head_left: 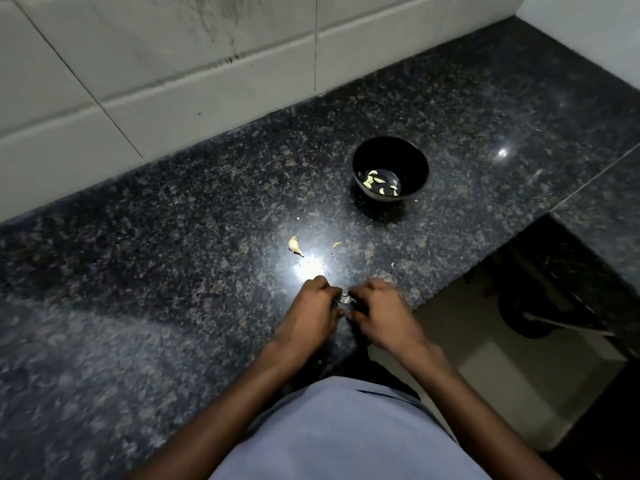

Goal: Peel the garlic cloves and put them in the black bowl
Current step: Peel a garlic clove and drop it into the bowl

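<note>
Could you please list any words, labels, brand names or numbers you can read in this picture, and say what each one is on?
None: no readable text in this view.
The black bowl, the granite counter, the wall tiles and the person's shirt show no print, label or number.

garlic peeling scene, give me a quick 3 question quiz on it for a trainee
1. True or false: the black bowl already holds several peeled cloves.
2. Multiple choice: the unpeeled clove lying loose on the granite counter is (a) inside the bowl, (b) beyond the left hand, apart from it, (c) under the right hand.
3. Short answer: what are both hands working on between their fingertips?

Key
1. True.
2. b.
3. A garlic clove with its pale skin coming off, held between both hands.
</note>
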